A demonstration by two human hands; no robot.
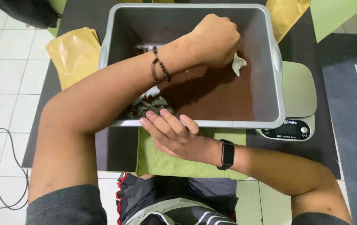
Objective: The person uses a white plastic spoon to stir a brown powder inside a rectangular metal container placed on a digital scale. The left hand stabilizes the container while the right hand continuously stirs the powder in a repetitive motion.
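Tub [270,62] of brown powder [224,96] at desk centre, 12 o'clock. Left hand [214,39] clamped on white scoop [238,63]; right hand [174,133] open, fingers apart, steadying rim. Risk: powder spills if tub tips.

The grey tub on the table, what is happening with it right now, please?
A person is bent over a grey tub that holds brown powder and some dark leaves. The left hand reaches across into the tub and grips a white scoop over the powder. The right hand rests its fingers on the tub's near rim, above a green cloth. A kitchen scale sits beside the tub, and yellow pouches lie to the left.
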